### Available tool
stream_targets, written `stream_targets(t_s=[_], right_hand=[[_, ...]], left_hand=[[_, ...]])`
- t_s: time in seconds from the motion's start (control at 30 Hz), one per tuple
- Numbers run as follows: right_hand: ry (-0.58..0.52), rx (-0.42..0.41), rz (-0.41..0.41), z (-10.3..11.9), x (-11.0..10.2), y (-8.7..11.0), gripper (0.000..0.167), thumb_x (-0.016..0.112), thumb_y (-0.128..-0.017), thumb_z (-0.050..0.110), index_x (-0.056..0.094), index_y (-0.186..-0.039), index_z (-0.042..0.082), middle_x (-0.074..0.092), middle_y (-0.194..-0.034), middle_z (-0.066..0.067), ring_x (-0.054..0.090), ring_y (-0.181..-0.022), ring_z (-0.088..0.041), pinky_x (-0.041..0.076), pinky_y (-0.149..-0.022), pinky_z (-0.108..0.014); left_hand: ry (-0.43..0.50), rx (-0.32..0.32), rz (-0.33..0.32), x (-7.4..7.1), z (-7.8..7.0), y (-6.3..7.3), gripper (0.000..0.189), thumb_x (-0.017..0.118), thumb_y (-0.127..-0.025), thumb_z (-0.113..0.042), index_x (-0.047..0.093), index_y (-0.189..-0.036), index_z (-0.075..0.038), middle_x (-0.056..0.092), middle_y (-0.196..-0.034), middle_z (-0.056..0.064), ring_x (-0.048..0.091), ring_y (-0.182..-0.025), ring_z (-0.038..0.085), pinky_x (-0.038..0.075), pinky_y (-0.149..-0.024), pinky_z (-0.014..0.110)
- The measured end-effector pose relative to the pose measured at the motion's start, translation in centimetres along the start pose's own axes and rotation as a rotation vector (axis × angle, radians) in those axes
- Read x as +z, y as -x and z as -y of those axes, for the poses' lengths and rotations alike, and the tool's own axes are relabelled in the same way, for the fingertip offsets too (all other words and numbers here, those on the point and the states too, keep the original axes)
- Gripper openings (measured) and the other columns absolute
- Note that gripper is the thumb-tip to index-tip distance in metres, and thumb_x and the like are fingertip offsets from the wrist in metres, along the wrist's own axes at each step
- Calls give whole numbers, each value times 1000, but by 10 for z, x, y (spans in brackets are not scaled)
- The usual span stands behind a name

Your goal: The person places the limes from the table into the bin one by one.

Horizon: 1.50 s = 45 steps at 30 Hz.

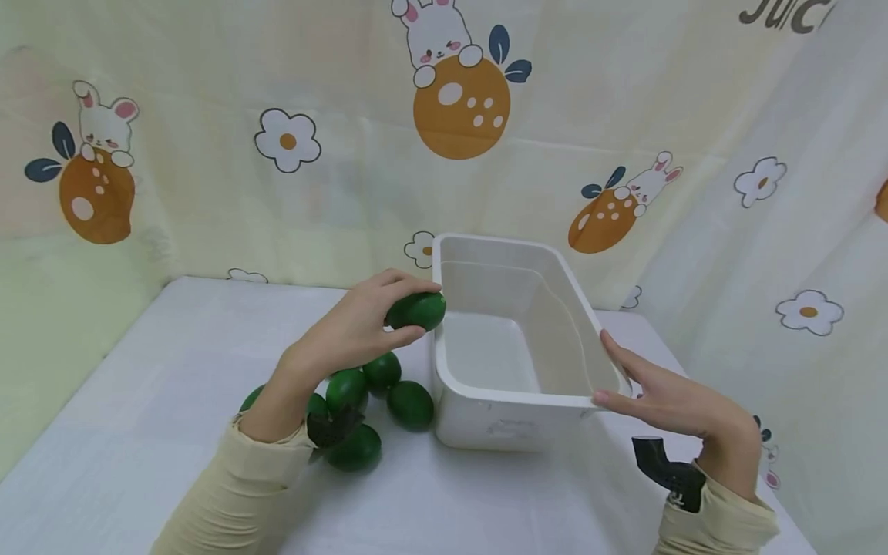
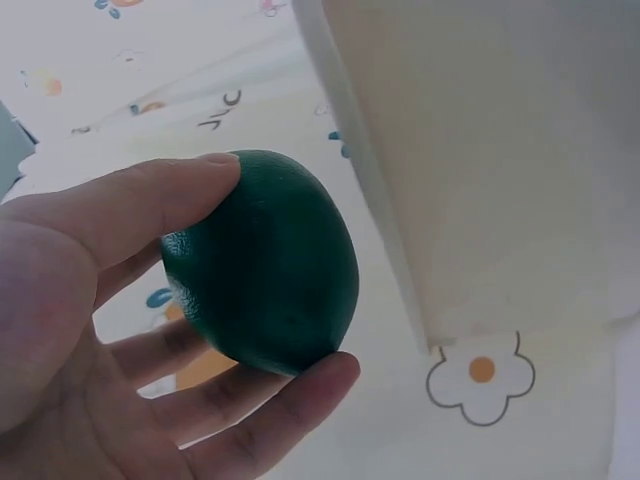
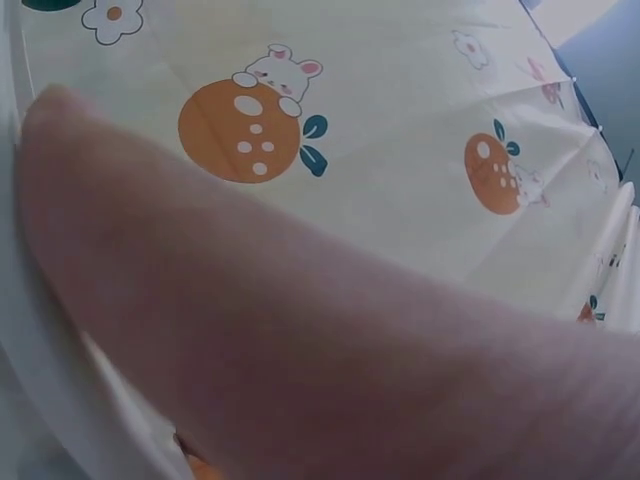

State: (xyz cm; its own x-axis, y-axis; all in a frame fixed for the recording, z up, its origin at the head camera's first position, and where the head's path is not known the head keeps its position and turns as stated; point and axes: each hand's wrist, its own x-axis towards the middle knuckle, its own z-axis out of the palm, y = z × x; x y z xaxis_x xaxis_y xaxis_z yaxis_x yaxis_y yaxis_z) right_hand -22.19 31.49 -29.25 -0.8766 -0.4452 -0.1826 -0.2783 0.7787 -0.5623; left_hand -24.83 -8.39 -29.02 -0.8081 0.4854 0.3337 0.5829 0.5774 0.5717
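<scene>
My left hand (image 1: 354, 324) holds a dark green lime (image 1: 418, 311) between thumb and fingertips, level with the left rim of a white plastic bin (image 1: 509, 422). The left wrist view shows the same lime (image 2: 270, 260) from the palm side, with the bin wall (image 2: 500, 150) just beyond. At the bin's near right corner, my right hand (image 1: 669, 393) grips the rim, thumb in front and fingers along the side. The right wrist view is mostly filled by that hand (image 3: 250, 300) against the rim. No lime shows on the bin's visible floor.
Several more limes (image 1: 412, 406) lie on the white tabletop (image 1: 159, 432) left of the bin, some partly hidden behind the left forearm. Behind the table hangs a printed curtain (image 1: 347, 208) with rabbits and flowers. Both wrists carry black camera mounts (image 1: 666, 466).
</scene>
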Motion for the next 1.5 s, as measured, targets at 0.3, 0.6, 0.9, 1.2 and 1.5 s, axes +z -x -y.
stream_targets(t_s=[0.3,0.6,0.9,1.2,1.5], right_hand=[[-17,-2,13,3,0,-1,92,60,-93,32,-7,-153,14,5,-158,-19,19,-137,-40,26,-98,-71],[-16,-13,14,2,0,-2,90,59,-93,31,-6,-153,14,6,-158,-19,22,-136,-40,30,-97,-70],[-38,-5,-10,-1,2,-3,90,61,-92,30,-3,-153,15,13,-155,-22,28,-131,-41,36,-91,-71],[-29,-4,-22,-4,3,-4,91,63,-91,30,-2,-154,16,15,-154,-24,30,-129,-44,39,-86,-72],[-15,-5,-21,-3,1,-4,92,63,-91,31,-2,-153,14,17,-153,-25,33,-127,-42,41,-86,-70]], left_hand=[[25,58,-87,22,-2,-7,51,69,-87,-21,52,-135,-24,46,-134,0,54,-114,15,49,-94,34],[70,184,-277,53,-4,-20,50,70,-85,-12,54,-133,-19,47,-134,3,53,-119,16,48,-96,27],[132,362,-477,89,-15,-27,46,70,-85,-12,54,-128,-16,45,-136,10,53,-119,20,49,-95,26],[256,437,-401,99,-23,-27,44,69,-83,-8,55,-124,-15,45,-135,8,51,-120,18,47,-95,24],[41,451,-445,108,-25,-21,44,70,-81,-9,57,-122,-20,47,-134,6,52,-118,19,52,-87,24]])
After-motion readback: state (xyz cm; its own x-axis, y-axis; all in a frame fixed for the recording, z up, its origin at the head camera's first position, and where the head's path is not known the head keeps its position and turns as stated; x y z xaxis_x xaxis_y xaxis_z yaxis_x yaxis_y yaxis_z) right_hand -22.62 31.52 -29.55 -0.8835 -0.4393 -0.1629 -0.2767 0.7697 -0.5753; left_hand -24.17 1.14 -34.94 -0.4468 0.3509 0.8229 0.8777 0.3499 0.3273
